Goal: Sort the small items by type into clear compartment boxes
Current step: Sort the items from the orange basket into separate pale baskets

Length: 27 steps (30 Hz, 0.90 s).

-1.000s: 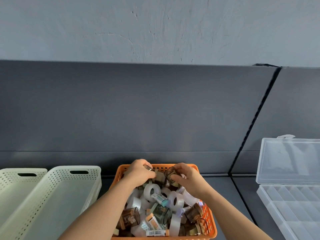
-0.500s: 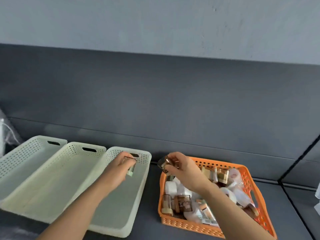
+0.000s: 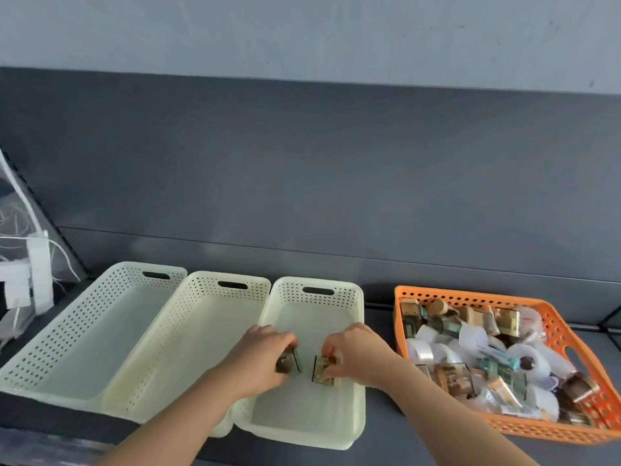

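Both hands are low in the centre of the frame, inside the rightmost pale basket (image 3: 289,294). Left hand (image 3: 265,351) has its fingers curled round a small brown box (image 3: 288,362); right hand (image 3: 356,351) pinches a second brown box (image 3: 323,369) just beside it. Both boxes sit low over the basket floor, and I cannot tell whether they touch it. To the left stand a middle basket (image 3: 208,297) and a left basket (image 3: 127,280), side by side. At lower right, an orange basket (image 3: 470,297) holds white tape rolls (image 3: 419,352) and more small boxes in a heap. All stand on a dark counter (image 3: 379,418).
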### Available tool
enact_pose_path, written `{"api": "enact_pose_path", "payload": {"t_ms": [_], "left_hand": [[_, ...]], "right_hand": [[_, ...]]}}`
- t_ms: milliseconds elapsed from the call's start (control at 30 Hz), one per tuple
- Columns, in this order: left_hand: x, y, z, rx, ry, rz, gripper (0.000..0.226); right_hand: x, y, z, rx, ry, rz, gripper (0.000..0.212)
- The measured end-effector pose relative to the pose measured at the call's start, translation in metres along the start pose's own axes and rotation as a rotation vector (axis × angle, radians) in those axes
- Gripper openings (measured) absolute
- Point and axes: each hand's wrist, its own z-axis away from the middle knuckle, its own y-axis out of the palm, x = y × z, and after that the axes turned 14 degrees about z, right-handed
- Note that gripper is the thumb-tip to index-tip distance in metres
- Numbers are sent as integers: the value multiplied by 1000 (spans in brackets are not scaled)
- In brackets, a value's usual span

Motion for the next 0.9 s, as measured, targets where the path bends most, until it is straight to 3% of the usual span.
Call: {"api": "enact_pose_path", "payload": {"t_ms": [100,200,333,500,700,900], "left_hand": [[7,5,-5,50,109,-125,48],[15,6,-11,37,197,-132,45],[11,-2,-15,-150,192,137,43],[-41,-4,-35,-315,213,405,25],[-132,18,-77,-238,285,461,25],[-187,58,-95,29,280,419,50]], "right_hand": [[4,4,0,52,6,119,32],[2,3,5,-63,97,-76,31],[-17,-9,33,-283,247,-221,33],[-65,-14,91,-360,458,-282,38],[-146,-12,155,-305,688,-287,37],[-190,10,188,-239,665,-358,40]]}}
